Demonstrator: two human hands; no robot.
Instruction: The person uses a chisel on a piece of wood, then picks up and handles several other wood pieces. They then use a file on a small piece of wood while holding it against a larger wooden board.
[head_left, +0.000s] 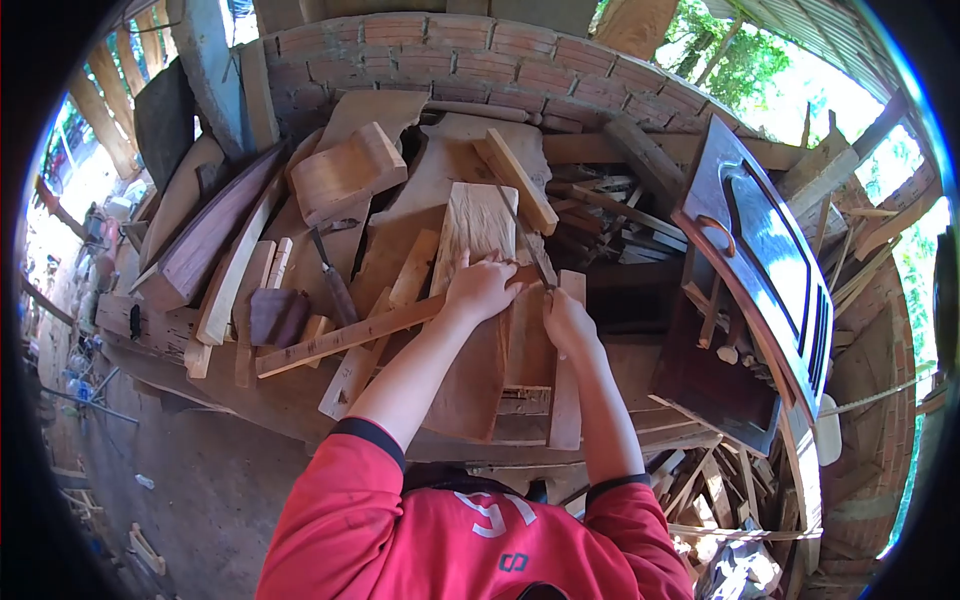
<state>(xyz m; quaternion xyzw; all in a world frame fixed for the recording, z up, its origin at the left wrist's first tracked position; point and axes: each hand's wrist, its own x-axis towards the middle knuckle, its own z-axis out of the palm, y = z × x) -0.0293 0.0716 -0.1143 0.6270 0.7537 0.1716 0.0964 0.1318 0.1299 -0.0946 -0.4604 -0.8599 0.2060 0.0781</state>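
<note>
My left hand (483,287) presses on a long narrow wooden strip (350,338) that lies slantwise over other boards, beside a pale wooden block (478,222). Its fingers reach the strip's right end. My right hand (566,318) is closed on the handle end of a thin dark saw-like tool (528,236), whose blade slants up and left past the block's right edge. The tool's exact kind is hard to tell. Under and right of my right hand, a flat board (565,400) runs toward me.
A curved wooden piece (348,178) and a chisel-like tool (338,290) lie left on the bench. A glossy dark door panel (755,250) leans at the right. Behind stands a brick wall (430,45). Scrap wood (715,485) is piled at the lower right.
</note>
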